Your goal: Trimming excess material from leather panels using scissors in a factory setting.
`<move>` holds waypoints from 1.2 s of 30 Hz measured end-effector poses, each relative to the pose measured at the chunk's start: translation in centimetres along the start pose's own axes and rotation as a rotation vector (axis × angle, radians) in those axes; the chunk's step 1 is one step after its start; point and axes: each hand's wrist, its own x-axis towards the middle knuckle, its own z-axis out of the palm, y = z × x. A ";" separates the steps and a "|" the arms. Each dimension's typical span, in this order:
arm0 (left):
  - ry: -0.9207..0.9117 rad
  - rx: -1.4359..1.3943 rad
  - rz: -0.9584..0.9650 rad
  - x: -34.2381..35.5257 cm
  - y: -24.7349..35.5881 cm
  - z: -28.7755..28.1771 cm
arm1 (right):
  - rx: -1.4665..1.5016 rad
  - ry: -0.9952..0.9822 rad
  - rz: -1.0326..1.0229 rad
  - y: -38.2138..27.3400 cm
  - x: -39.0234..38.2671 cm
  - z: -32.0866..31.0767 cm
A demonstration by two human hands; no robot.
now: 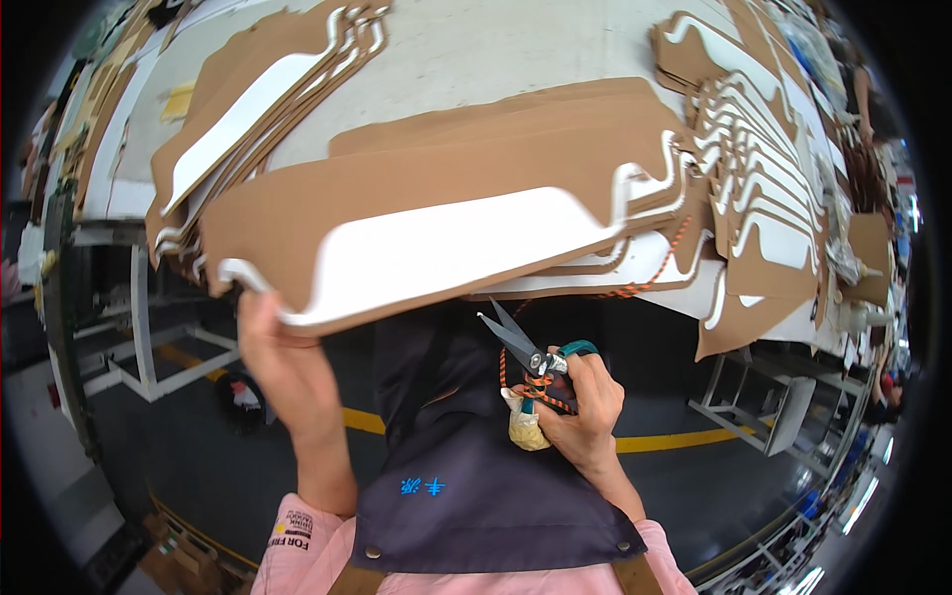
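Note:
A long brown sheet panel [397, 178] with a white shaped inset and white curved edging lies over the near edge of the table. My left hand [283, 367] grips its lower left corner, slightly blurred. In front of the table edge, my right hand [590, 402] is closed round scissors [516, 342] with teal handles. Their dark blades are parted and point up and left, just below the panel. An orange-and-black cord [503, 367] is tied round the scissors and runs up onto the panels. A pale yellow wrapping [527, 430] sits under the handles, by my right fingers.
Similar brown and white panels lie in a stack [243, 109] at the left and in an overlapping row [769, 188] at the right. They rest on a pale table [476, 55]. Below are a dark floor with a yellow line [684, 441] and white metal frames [144, 317].

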 end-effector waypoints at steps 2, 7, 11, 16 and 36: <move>0.016 -0.034 -0.065 1.0 0.0 -0.5 | 0.024 0.053 -0.011 0.5 0.1 -0.3; -0.162 0.141 -0.275 0.3 -2.2 1.2 | -0.032 0.030 0.020 1.3 0.1 -1.2; -0.234 -0.036 -0.310 -0.5 -2.2 4.4 | -0.064 0.068 0.065 2.1 -0.1 -2.3; -0.398 -0.447 -0.752 -4.5 -3.4 10.4 | -0.146 0.118 0.153 3.8 0.4 -5.0; -0.466 -0.260 -0.764 -5.7 -9.1 14.8 | -0.538 -0.083 -0.135 7.1 3.4 -8.7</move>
